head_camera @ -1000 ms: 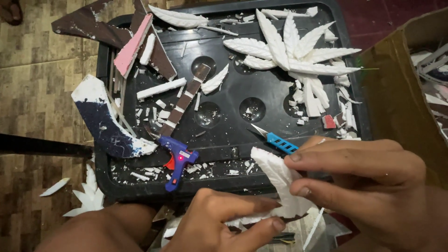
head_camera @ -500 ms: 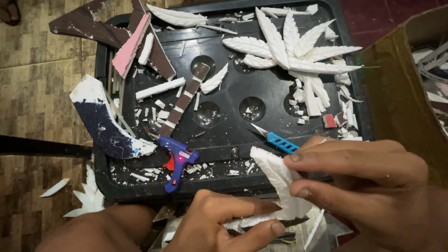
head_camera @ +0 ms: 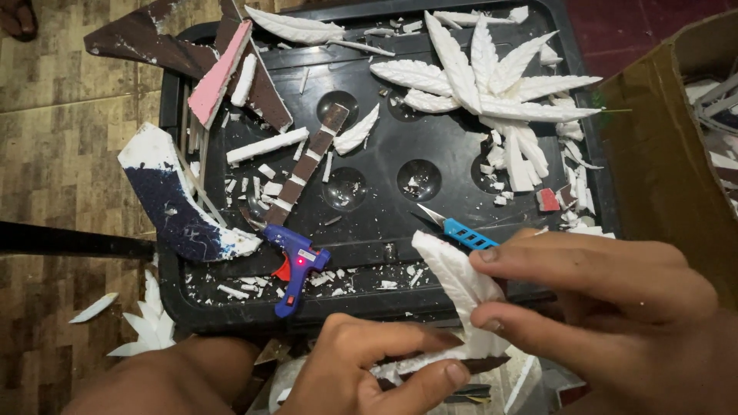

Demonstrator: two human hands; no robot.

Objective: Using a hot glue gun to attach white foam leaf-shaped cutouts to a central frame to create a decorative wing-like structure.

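Both hands, left [head_camera: 377, 369] and right [head_camera: 615, 307], pinch a white foam leaf [head_camera: 453, 280] above a black tray [head_camera: 384, 300] on tiled floor [head_camera: 61, 115].

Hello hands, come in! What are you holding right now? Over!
Right hand pinching white foam leaf. Left hand gripping its lower end. Blue craft knife and blue glue gun lying on black tray just beyond. Over.
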